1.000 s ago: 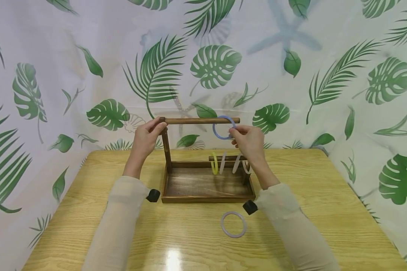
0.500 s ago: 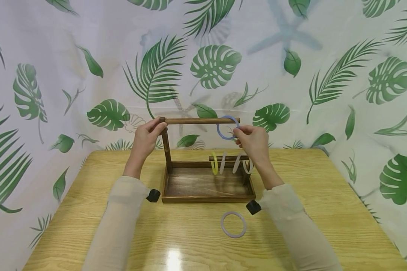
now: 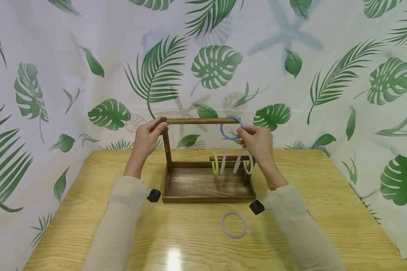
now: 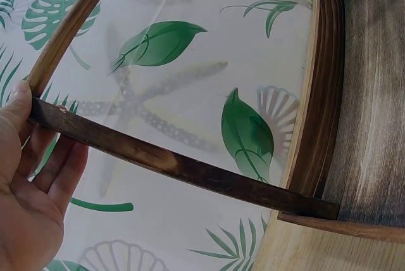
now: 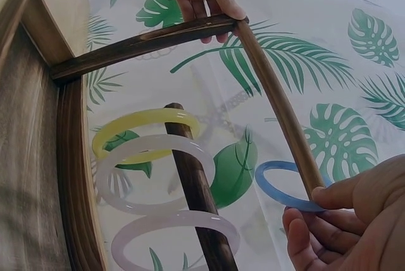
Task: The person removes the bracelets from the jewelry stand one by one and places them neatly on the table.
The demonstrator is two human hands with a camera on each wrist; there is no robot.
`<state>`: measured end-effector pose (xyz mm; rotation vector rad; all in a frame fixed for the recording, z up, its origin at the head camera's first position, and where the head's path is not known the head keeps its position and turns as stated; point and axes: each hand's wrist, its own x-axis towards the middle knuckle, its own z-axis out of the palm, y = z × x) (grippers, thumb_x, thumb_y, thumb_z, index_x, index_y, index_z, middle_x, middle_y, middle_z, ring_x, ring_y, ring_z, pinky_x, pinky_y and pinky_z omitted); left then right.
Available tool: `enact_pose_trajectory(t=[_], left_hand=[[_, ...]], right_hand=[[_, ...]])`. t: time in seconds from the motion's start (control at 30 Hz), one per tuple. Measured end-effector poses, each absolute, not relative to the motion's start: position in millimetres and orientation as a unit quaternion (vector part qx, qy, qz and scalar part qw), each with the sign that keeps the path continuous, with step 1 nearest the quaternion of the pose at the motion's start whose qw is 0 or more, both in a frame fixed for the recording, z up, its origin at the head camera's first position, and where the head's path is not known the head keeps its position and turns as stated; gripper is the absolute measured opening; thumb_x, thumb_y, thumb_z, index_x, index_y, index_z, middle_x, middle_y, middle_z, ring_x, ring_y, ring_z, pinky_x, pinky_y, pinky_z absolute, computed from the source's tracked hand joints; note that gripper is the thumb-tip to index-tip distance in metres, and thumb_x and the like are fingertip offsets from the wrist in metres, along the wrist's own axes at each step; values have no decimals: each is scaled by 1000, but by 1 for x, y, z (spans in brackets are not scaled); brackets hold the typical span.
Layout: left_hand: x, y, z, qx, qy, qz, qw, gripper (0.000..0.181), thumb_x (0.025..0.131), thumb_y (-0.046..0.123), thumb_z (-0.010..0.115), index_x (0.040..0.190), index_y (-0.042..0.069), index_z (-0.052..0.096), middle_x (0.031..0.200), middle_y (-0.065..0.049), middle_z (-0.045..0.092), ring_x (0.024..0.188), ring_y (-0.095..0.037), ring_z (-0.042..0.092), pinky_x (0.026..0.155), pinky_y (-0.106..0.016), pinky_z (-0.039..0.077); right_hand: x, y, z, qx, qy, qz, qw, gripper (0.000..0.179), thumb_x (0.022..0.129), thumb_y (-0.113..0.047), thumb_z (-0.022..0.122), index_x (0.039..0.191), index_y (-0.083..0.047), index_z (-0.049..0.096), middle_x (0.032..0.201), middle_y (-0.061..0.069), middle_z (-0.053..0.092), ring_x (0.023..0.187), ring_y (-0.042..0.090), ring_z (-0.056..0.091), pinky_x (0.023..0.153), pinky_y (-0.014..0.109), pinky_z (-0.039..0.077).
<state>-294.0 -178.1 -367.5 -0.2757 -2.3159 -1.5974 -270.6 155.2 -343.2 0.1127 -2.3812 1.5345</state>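
A wooden bangle stand has a tray base (image 3: pixel 208 199), a left post (image 4: pixel 171 162) and a high upper bar (image 3: pixel 193 121). My left hand (image 3: pixel 146 137) pinches the corner where post and bar meet. Around the bar's right end hangs a blue bangle (image 5: pixel 278 196); the thumb and fingers of my right hand (image 3: pixel 259 145) pinch its right side. In the right wrist view my right thumb lies right at the bar's tip. On the lower bar (image 5: pixel 193 185) hang a yellow bangle (image 5: pixel 136 118) and several pale ones, among them a lilac bangle (image 5: pixel 158 221).
Another lilac bangle (image 3: pixel 223 225) lies flat on the wooden table (image 3: pixel 190 233), in front of the tray. Behind the table hangs a leaf-patterned cloth (image 3: pixel 122 56). Each wrist carries a small black block, such as the right black block (image 3: pixel 257 207).
My right hand has drawn the blue bangle a little to the right along the upper bar, to its free end. The left hand keeps its hold on the corner.
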Motion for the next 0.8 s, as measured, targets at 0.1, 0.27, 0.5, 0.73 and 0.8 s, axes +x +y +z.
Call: enact_pose_trajectory(t=[0.1, 0.27, 0.5, 0.73, 0.8], left_hand=[[-294, -178, -367, -95, -811, -556, 157, 52, 106, 29, 62, 146, -2, 54, 131, -25, 66, 122, -36, 63, 103, -47, 49], [-294, -178, -367, -94, -810, -557, 156, 52, 106, 29, 62, 146, -3, 54, 132, -25, 65, 122, -36, 63, 103, -47, 49], [-295, -178, -366, -96, -807, -561, 155, 50, 106, 28, 62, 146, -1, 56, 132, -25, 66, 123, -36, 63, 104, -46, 48], [-294, -178, -366, -94, -808, -561, 153, 53, 106, 31, 62, 147, -2, 54, 133, -24, 65, 123, -36, 62, 104, -47, 48], [-294, -178, -367, -94, -809, -560, 152, 53, 106, 30, 62, 147, -2, 54, 133, -25, 65, 123, -36, 62, 104, -47, 48]], right_hand=[[-270, 156, -342, 40, -831, 534, 151, 25, 101, -12, 67, 111, 9, 75, 96, 26, 75, 59, 6, 67, 60, 27, 59], [-270, 159, -342, 35, -833, 532, 146, 26, 102, -13, 66, 113, 9, 75, 98, 24, 76, 69, 23, 73, 65, 33, 61], [-270, 163, -341, 29, -837, 528, 142, 28, 103, -15, 66, 115, 9, 74, 98, 24, 75, 66, 16, 71, 62, 26, 59], [-269, 167, -340, 25, -837, 526, 146, 28, 103, -14, 65, 116, 10, 74, 97, 25, 75, 59, 2, 65, 59, 23, 57], [-268, 168, -340, 23, -836, 529, 147, 29, 103, -13, 65, 117, 11, 73, 98, 26, 75, 58, 1, 64, 59, 23, 57]])
